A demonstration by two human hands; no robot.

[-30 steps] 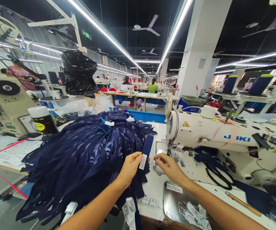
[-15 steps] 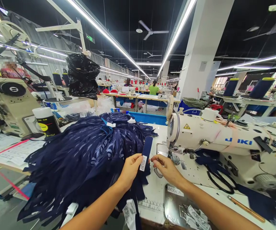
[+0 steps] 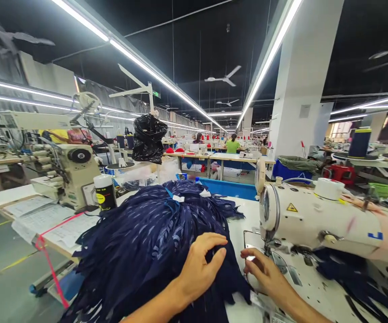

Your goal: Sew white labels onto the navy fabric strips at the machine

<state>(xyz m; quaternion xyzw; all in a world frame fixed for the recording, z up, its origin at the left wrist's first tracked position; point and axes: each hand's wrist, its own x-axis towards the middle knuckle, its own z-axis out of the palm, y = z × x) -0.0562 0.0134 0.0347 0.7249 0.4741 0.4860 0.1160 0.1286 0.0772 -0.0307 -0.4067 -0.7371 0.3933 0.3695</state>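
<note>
A big pile of navy fabric strips (image 3: 130, 233) spreads over the left part of the table. My left hand (image 3: 202, 264) rests over the pile's right side, thumb and fingers apart, with nothing seen between them. My right hand (image 3: 266, 273) hovers between the pile and the white sewing machine (image 3: 302, 211), close to its needle area. Its thumb and forefinger are bent with a gap between them, and no item shows in it. White tags (image 3: 178, 198) stick out near the top of the pile.
A spray can (image 3: 105, 193) stands behind the pile at left, near papers (image 3: 42, 213) and pink tape (image 3: 50, 264). More navy fabric (image 3: 349, 273) lies under the machine arm. A black plastic bag (image 3: 149, 139) hangs behind. Other people sit farther back.
My left hand has let go of the navy strip with the white label and opened over the pile. The view has swung left and upward, and the right hand remains near the machine.
</note>
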